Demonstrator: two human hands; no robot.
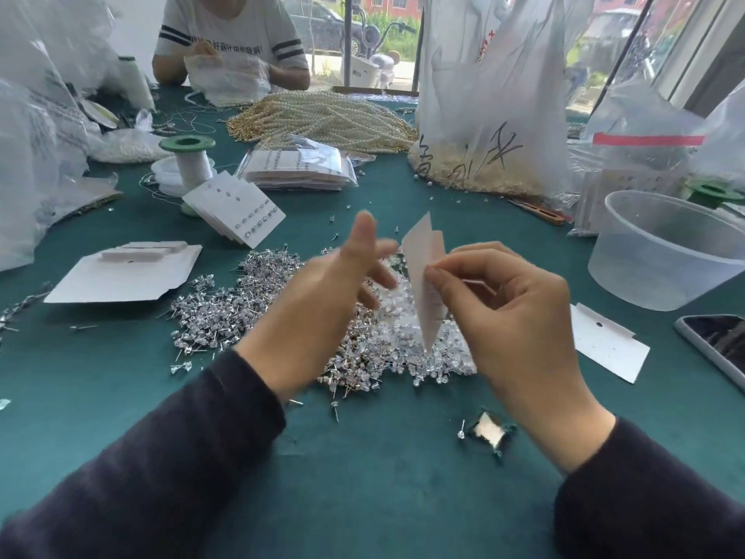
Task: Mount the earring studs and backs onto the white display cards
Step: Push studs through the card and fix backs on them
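My right hand [512,312] pinches a white display card [423,268], held edge-on and upright above the table. My left hand [334,292] hovers just left of the card with fingers loosely spread and blurred, holding nothing I can make out. Below both hands lies a wide heap of silver earring studs [225,312], and a heap of clear earring backs [403,353] beside it. A stack of filled cards with studs [238,209] lies at the mid left. Blank cards [125,272] rest on the left, and one blank card [604,342] on the right.
A clear plastic tub [669,252] and a phone [721,344] sit at the right. Thread spools [189,163], bagged cards [298,167], pearl strands [322,119] and plastic bags [492,102] crowd the far side. Another person [229,42] works opposite. Green cloth [383,478] covers the table.
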